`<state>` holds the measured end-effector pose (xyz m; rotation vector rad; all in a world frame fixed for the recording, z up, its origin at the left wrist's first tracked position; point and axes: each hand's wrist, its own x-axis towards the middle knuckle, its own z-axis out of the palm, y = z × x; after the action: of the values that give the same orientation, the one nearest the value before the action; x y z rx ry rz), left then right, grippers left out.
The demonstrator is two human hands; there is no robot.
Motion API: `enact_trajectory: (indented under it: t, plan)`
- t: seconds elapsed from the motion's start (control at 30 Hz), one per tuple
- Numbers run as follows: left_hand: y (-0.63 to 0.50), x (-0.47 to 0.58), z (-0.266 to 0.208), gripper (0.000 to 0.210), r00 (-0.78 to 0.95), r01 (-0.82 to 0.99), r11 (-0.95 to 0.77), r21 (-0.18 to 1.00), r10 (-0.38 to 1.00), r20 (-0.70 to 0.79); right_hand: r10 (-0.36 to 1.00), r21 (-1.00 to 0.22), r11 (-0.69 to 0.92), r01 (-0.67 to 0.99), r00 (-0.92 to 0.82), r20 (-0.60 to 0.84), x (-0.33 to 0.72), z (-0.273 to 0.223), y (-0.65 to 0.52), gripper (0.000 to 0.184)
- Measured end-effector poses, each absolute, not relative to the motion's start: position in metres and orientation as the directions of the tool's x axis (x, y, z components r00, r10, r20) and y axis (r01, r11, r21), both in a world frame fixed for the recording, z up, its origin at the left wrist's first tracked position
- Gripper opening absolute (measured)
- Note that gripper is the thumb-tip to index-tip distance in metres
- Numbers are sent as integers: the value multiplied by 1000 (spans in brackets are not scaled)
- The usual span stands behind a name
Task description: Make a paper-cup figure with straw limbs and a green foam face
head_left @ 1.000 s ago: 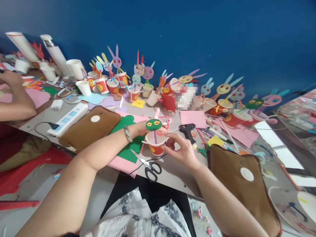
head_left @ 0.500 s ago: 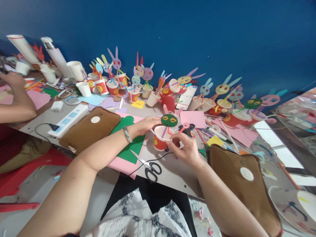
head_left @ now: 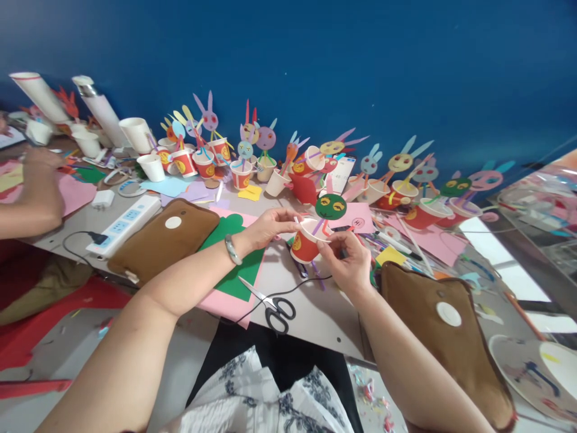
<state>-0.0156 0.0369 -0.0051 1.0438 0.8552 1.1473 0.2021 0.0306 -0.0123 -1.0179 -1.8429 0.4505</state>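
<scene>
A red paper cup (head_left: 303,248) with a white inside and a yellow emblem is held above the table, tilted a little. A round green paper face (head_left: 331,206) with yellow eyes and pink ears stands out of it on a purple stem. My left hand (head_left: 276,228) pinches the cup's left rim, where a thin white piece sticks out. On the right side, my right hand (head_left: 348,260) grips the cup wall between thumb and fingers. A small pink disc marked "Hi" (head_left: 358,224) shows beyond my right fingers. Scissors (head_left: 270,304) with black handles lie in front of the cup.
Finished-looking cup figures (head_left: 241,171) line the blue wall. Brown cushioned pouches (head_left: 164,240) lie on both sides, with a power strip (head_left: 124,225) at left. Green paper (head_left: 234,270) lies under my left forearm. A co-worker's arm (head_left: 40,192) rests at far left.
The cup and both hands have shifted slightly right and up. The green face has moved right with the cup, and a purple strip on the table below shows more now.
</scene>
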Motion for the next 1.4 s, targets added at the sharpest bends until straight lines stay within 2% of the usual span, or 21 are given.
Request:
enact_trajectory:
  t: [0.2,0.43,0.63,0.77,0.9,1.07,1.13,1.27,1.4]
  plan:
    - [37,-14,-3,40,181,-302,101,948,982,-46,802,-666,583,465,-199,563,203,-12,31,18]
    - [34,-10,2,32,138,-327,91,941,989,-47,811,-694,576,433,-193,552,202,-13,29,20]
    - [35,-11,-1,36,140,-320,93,943,989,-50,838,-739,539,404,-175,517,201,-15,29,21]
    - [37,-11,-5,38,106,-381,110,918,991,-75,827,-731,560,391,-205,524,202,-16,31,20]
    - [39,-10,-5,36,60,-450,112,886,994,-95,798,-711,602,364,-303,521,203,-16,32,32]
    - [45,-14,-4,30,-13,-508,33,861,999,-46,766,-695,638,332,-373,524,201,-15,29,49]
    - [48,-18,-3,29,-48,-540,1,842,998,-31,764,-683,643,346,-346,544,200,-14,27,42]
    - [55,-30,1,27,-104,-574,-39,818,994,-25,736,-595,675,437,-335,588,200,-15,29,4]
    - [59,-40,4,27,-166,-601,-88,794,986,-16,706,-528,708,468,-441,555,199,-21,37,13]
